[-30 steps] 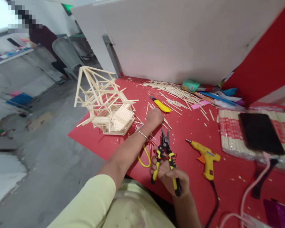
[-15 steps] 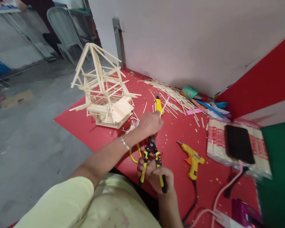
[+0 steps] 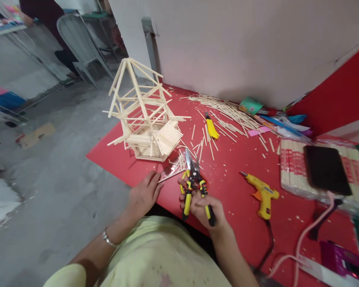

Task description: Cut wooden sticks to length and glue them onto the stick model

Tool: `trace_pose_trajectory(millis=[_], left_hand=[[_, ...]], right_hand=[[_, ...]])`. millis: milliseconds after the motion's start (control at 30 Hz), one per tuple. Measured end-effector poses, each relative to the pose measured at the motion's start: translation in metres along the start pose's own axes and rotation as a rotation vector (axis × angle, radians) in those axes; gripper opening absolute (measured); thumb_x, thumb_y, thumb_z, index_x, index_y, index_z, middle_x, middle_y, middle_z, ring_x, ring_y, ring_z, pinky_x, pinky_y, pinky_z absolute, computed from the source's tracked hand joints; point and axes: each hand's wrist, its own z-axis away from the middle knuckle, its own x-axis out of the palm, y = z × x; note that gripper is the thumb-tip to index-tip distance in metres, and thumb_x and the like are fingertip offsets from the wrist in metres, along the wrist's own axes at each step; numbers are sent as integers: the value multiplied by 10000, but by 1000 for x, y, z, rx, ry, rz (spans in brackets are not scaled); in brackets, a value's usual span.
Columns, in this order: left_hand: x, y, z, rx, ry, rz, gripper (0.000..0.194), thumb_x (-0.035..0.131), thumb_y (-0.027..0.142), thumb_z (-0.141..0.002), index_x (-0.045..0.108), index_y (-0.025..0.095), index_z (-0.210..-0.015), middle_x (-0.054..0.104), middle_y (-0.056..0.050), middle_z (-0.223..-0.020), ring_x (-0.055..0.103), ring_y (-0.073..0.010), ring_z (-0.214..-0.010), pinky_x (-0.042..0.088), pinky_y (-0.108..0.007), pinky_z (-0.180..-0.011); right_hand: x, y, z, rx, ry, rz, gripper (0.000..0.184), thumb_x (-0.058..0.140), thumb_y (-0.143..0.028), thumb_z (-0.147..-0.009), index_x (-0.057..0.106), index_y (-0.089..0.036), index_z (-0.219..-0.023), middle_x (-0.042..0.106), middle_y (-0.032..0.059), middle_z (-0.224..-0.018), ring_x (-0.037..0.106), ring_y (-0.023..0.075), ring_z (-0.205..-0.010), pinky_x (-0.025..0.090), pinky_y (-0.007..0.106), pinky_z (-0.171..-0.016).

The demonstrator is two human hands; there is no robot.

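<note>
Pale and skeletal, the stick model (image 3: 167, 143) is standing on the left part of the red table (image 3: 233, 235), its slim bars leaning inward to a peaked top, gaps showing between them, loose ends poking out sideways. Lower down it's looking denser: sticks are lying tightly side by side in a slanting panel, above a base of stacked rows.

Here's the right hand (image 3: 202, 207), clamping around yellow-and-black pliers (image 3: 194, 174) just in front of the model; the handles are spreading and the blades are gaping, tips pointing away from the body. The left hand (image 3: 143, 196) is resting by the table's near edge, thumb and fingertips sitting close together at the end of a thin stick (image 3: 172, 176); whether they're gripping it, I can't tell.

Now the count! 1 model is standing, 1 pliers is showing. 1 yellow knife (image 3: 212, 129) is lying among loose sticks (image 3: 224, 111), which are overlapping too much to count. 1 yellow glue gun (image 3: 263, 195) is lying to the right, nozzle pointing toward the model, 1 dark cord (image 3: 271, 239) trailing from its grip. 1 dark-screened device (image 3: 327, 169) is resting on the wrapped sticks (image 3: 293, 165), and 1 green packet (image 3: 250, 106) is sitting by the wall (image 3: 227, 48).
</note>
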Motion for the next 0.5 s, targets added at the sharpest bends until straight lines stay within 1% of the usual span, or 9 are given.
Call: trace_pose_trajectory(millis=[100, 167, 233, 300, 367, 433, 500], left_hand=[[3, 7, -19, 79, -41, 17, 447, 392, 382, -1020, 555, 256, -1416, 548, -103, -1484, 686, -262, -1076, 566, -346, -814], [2, 12, -32, 119, -57, 42, 465, 385, 366, -1022, 515, 259, -1455, 516, -101, -1516, 688, -262, -1075, 567, -353, -802], [1, 13, -41, 138, -53, 81, 470, 405, 375, -1016, 506, 263, -1461, 511, -102, -1519, 692, -258, -1066, 569, -349, -777], [0, 11, -47, 149, -32, 141, 456, 448, 409, -1003, 543, 262, -1424, 542, -98, -1490, 687, -253, -1085, 570, -338, -782], [-1, 5, -52, 162, -11, 214, 416, 471, 417, -997, 596, 258, -1361, 595, -81, -1434, 673, -236, -1125, 564, -321, -834], [0, -1, -56, 177, 3, 267, 365, 454, 377, -1009, 639, 254, -1299, 643, -65, -1374, 666, -211, -1141, 549, -301, -886], [1, -7, -62, 196, 12, 286, 354, 423, 338, -1022, 653, 254, -1278, 663, -58, -1346, 665, -195, -1144, 540, -291, -903]], right_hand=[[0, -3, -5, -39, 20, -165, 637, 554, -298, -586, 575, -263, -1222, 689, 90, -1109, 625, 267, -1011, 533, 447, -841], [-2, -6, -7, -57, 24, -191, 654, 543, -251, -584, 571, -253, -1238, 684, 91, -1177, 631, 252, -1019, 536, 435, -855], [-3, -10, -8, -85, 42, -216, 662, 549, -215, -587, 576, -239, -1249, 682, 98, -1215, 634, 249, -1036, 535, 429, -873], [-6, -16, -9, -121, 69, -223, 667, 549, -199, -594, 582, -227, -1260, 686, 105, -1224, 634, 254, -1055, 536, 433, -882], [-9, -22, -10, -150, 94, -221, 666, 541, -197, -610, 583, -220, -1275, 689, 108, -1226, 633, 260, -1072, 540, 444, -882], [-12, -28, -12, -166, 111, -216, 667, 535, -191, -624, 580, -221, -1289, 690, 104, -1232, 634, 261, -1078, 548, 451, -875], [-15, -32, -14, -176, 126, -203, 670, 535, -182, -631, 576, -226, -1298, 687, 96, -1245, 638, 256, -1074, 557, 447, -867]])
